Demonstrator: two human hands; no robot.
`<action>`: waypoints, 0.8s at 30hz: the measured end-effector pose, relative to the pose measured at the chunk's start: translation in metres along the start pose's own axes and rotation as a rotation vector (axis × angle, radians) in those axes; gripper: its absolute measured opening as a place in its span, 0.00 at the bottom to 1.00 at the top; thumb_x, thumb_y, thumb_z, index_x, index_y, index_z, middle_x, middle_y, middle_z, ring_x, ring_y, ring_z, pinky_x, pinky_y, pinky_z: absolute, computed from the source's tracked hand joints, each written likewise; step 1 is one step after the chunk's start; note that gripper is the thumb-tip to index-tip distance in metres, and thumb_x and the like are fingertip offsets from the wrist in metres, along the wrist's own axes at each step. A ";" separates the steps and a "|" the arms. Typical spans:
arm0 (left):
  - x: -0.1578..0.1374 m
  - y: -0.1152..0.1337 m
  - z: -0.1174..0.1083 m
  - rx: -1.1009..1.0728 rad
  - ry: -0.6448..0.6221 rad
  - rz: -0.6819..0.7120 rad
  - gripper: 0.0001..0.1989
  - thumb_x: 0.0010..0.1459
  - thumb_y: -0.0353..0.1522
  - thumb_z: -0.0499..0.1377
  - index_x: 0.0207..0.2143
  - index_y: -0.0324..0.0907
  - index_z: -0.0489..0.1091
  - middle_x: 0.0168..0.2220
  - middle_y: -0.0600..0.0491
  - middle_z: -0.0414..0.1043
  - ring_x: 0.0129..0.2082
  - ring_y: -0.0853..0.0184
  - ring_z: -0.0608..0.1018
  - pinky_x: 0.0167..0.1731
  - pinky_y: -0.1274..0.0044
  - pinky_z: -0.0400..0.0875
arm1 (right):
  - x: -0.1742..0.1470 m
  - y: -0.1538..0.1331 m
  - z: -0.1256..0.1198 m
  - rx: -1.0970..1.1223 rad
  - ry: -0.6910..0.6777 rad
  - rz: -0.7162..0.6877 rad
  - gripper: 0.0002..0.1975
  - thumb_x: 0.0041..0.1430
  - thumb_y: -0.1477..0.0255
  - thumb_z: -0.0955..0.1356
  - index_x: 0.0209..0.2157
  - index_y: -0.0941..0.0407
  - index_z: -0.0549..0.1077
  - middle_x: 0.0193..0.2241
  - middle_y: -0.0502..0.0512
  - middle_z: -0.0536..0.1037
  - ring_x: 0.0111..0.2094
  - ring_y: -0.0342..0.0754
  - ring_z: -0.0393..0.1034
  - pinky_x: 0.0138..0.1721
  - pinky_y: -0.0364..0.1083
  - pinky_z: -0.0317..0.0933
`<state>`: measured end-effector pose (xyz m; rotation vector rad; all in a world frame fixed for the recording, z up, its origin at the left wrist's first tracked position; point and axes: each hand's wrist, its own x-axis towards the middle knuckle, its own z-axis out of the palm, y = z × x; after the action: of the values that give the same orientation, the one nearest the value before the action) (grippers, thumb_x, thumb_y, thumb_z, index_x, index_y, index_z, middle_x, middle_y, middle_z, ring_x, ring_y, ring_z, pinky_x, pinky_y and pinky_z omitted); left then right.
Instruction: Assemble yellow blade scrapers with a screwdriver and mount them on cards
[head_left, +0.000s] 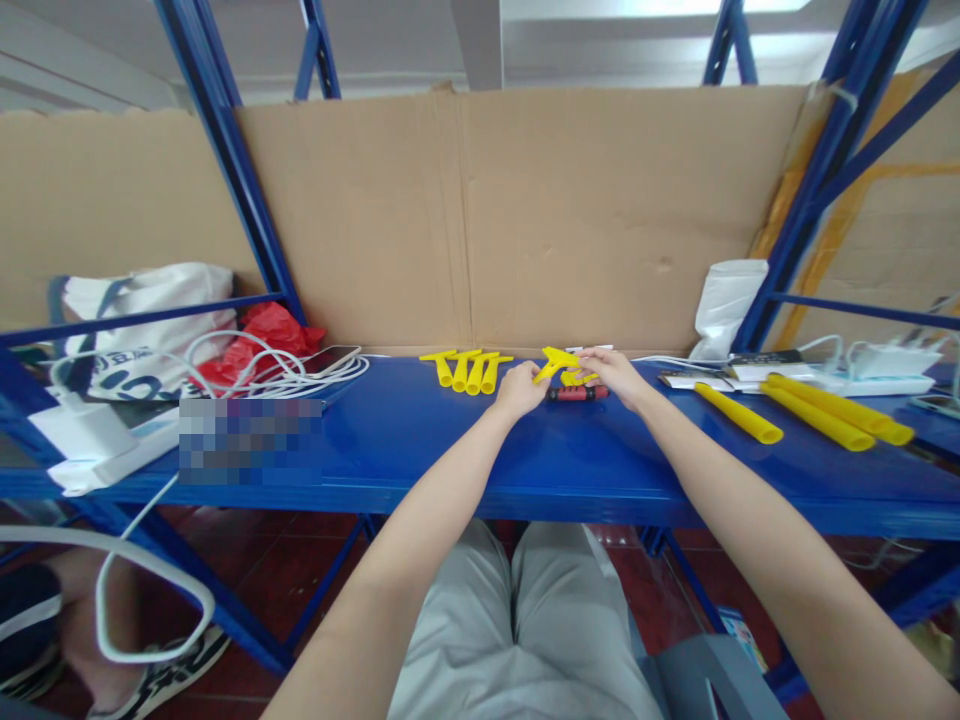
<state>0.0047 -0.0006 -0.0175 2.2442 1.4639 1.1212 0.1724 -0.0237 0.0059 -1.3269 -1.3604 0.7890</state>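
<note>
Between my two hands is a yellow T-shaped plastic part, held just above the blue table. My left hand pinches its lower left end. At the part's right side, the fingers of my right hand close on it. More yellow plastic shows under the right fingers, but I cannot tell whether it is a separate piece. Right below the hands lies a red and black cylindrical tool, apart from the fingers as far as I can see. Several similar yellow parts lie in a row left of my left hand.
Yellow tubes lie on the right of the blue table. A power strip sits behind them. White cables, a red bag and a cloth bag crowd the left. Cardboard walls the back. Another person's leg is at lower left.
</note>
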 end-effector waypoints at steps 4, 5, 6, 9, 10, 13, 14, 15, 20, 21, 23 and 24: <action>-0.002 0.002 -0.004 0.106 0.003 -0.014 0.08 0.57 0.32 0.57 0.38 0.38 0.72 0.41 0.44 0.76 0.44 0.59 0.76 0.44 0.73 0.68 | 0.004 0.005 0.001 -0.027 -0.020 -0.068 0.09 0.56 0.76 0.65 0.39 0.58 0.74 0.39 0.56 0.79 0.36 0.42 0.73 0.36 0.41 0.66; -0.003 0.004 -0.006 0.139 -0.002 -0.021 0.09 0.58 0.32 0.56 0.39 0.38 0.72 0.41 0.44 0.76 0.44 0.60 0.76 0.44 0.73 0.68 | 0.006 0.007 0.001 -0.030 -0.028 -0.093 0.09 0.55 0.75 0.66 0.38 0.57 0.75 0.39 0.56 0.78 0.38 0.44 0.73 0.38 0.43 0.66; -0.004 0.005 -0.007 0.170 -0.010 -0.028 0.10 0.59 0.33 0.55 0.40 0.38 0.72 0.42 0.44 0.76 0.45 0.60 0.76 0.44 0.73 0.68 | 0.008 0.009 0.000 -0.031 -0.043 -0.123 0.09 0.54 0.74 0.66 0.37 0.57 0.76 0.40 0.56 0.78 0.39 0.45 0.72 0.41 0.45 0.66; -0.005 0.007 -0.011 0.230 -0.029 -0.041 0.12 0.60 0.33 0.54 0.43 0.37 0.71 0.43 0.44 0.75 0.45 0.60 0.76 0.44 0.74 0.68 | 0.012 0.014 -0.001 -0.041 -0.111 -0.227 0.09 0.52 0.69 0.68 0.35 0.56 0.78 0.41 0.55 0.78 0.43 0.48 0.71 0.48 0.49 0.62; -0.005 0.008 -0.011 0.240 -0.030 -0.044 0.13 0.60 0.34 0.54 0.43 0.37 0.71 0.43 0.44 0.75 0.45 0.61 0.76 0.44 0.74 0.68 | 0.013 0.016 -0.001 -0.051 -0.133 -0.251 0.10 0.52 0.69 0.68 0.35 0.56 0.78 0.41 0.54 0.78 0.44 0.48 0.70 0.50 0.50 0.61; -0.005 0.008 -0.012 0.258 -0.026 -0.057 0.13 0.60 0.35 0.54 0.44 0.37 0.71 0.44 0.43 0.75 0.46 0.61 0.76 0.45 0.74 0.67 | 0.013 0.017 0.000 -0.095 -0.168 -0.269 0.10 0.52 0.69 0.67 0.35 0.56 0.79 0.40 0.54 0.79 0.43 0.48 0.71 0.50 0.51 0.60; -0.005 0.008 -0.012 0.262 -0.024 -0.063 0.14 0.60 0.35 0.54 0.44 0.37 0.71 0.44 0.43 0.75 0.46 0.61 0.76 0.45 0.74 0.67 | 0.013 0.016 0.000 -0.114 -0.176 -0.268 0.11 0.52 0.69 0.67 0.35 0.55 0.79 0.40 0.54 0.79 0.43 0.48 0.71 0.50 0.51 0.61; -0.005 0.007 -0.012 0.265 -0.022 -0.069 0.14 0.60 0.35 0.54 0.44 0.37 0.71 0.44 0.43 0.75 0.46 0.61 0.75 0.45 0.74 0.67 | 0.013 0.016 0.000 -0.134 -0.184 -0.267 0.11 0.52 0.69 0.67 0.36 0.55 0.79 0.40 0.54 0.79 0.42 0.48 0.71 0.49 0.50 0.61; -0.004 0.006 -0.012 0.261 -0.032 -0.045 0.14 0.60 0.36 0.55 0.44 0.38 0.73 0.44 0.44 0.75 0.47 0.61 0.75 0.46 0.75 0.67 | 0.016 0.015 -0.005 -0.317 -0.137 -0.316 0.13 0.56 0.72 0.63 0.37 0.56 0.79 0.42 0.55 0.79 0.44 0.49 0.71 0.49 0.49 0.61; -0.004 0.005 -0.012 0.263 -0.037 -0.029 0.14 0.60 0.36 0.55 0.43 0.38 0.73 0.44 0.44 0.75 0.47 0.61 0.75 0.45 0.75 0.67 | 0.018 0.015 -0.009 -0.395 -0.085 -0.334 0.14 0.56 0.72 0.62 0.37 0.57 0.78 0.42 0.56 0.78 0.45 0.49 0.71 0.50 0.49 0.61; -0.004 0.004 -0.011 0.273 -0.047 0.004 0.14 0.59 0.35 0.55 0.43 0.38 0.74 0.45 0.44 0.75 0.47 0.61 0.75 0.45 0.75 0.67 | 0.021 0.015 -0.018 -0.593 0.051 -0.343 0.15 0.57 0.74 0.61 0.38 0.59 0.78 0.43 0.59 0.78 0.47 0.50 0.70 0.51 0.49 0.60; -0.005 0.004 -0.011 0.280 -0.052 0.018 0.13 0.59 0.35 0.55 0.42 0.38 0.74 0.45 0.44 0.75 0.47 0.61 0.75 0.45 0.75 0.67 | 0.021 0.016 -0.024 -0.701 0.120 -0.327 0.15 0.57 0.75 0.61 0.39 0.60 0.78 0.44 0.61 0.77 0.48 0.51 0.70 0.51 0.48 0.59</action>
<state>-0.0016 -0.0087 -0.0096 2.4524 1.6727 0.9024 0.2028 -0.0052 0.0016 -1.5773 -1.7765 -0.0110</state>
